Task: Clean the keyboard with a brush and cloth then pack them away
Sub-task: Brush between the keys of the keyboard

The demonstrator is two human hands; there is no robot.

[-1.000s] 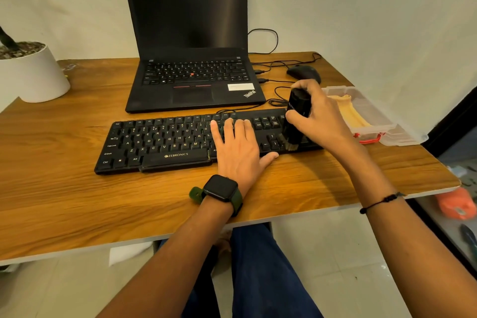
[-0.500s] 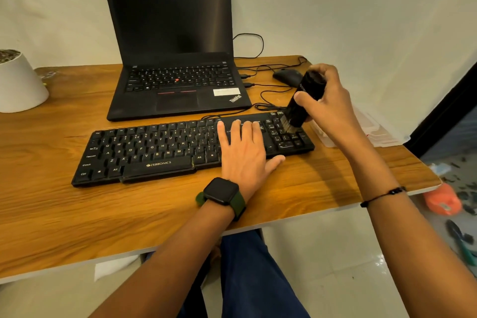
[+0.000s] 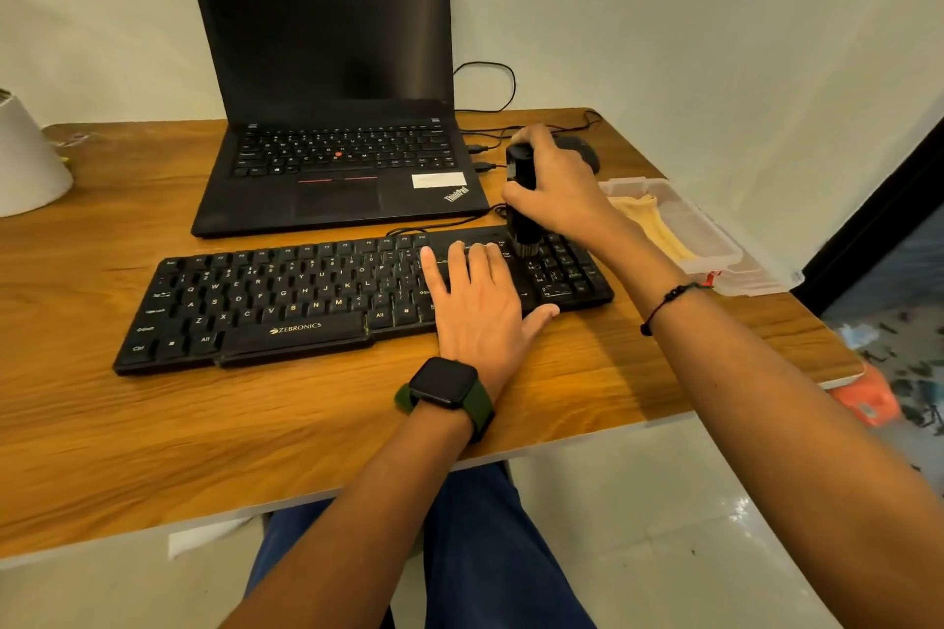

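A: Started with the desk [image 3: 306,424]. Changed at all?

B: No. Stayed the same, with the laptop [image 3: 327,66] open at the back.

A: And the keyboard [image 3: 286,296]?

B: Lay flat in front of the laptop, same as a second ago. Not pushed away, not turned.

A: Held down by something?

B: Yes, by the left hand [image 3: 480,301]. Stayed flat on the keys, right of the middle, fingers straight and close, thumb out over the near edge.

A: Box [image 3: 715,240] moved?

B: No. Sat open by the right end of the keyboard, with the cloth [image 3: 649,220] lying inside. Not touched yet.

A: So what did change?

B: The right hand [image 3: 557,189]. Gripped the brush [image 3: 521,199] the whole time, fingers curled round it. But a second ago had worked low, by the near keys on the right end. Then went up and back.

A: And ended where?

B: At the far row of keys. Stood the brush almost straight up, hairs down on the keyboard, just beside the left fingertips [image 3: 475,248].

A: Good news for the job?

B: Looked like brushing in the middle of things, gone from the near rows to the far row on that end. Probably lots of keys on the left side not brushed yet. Wiping with the cloth not begun. Packing away not begun.
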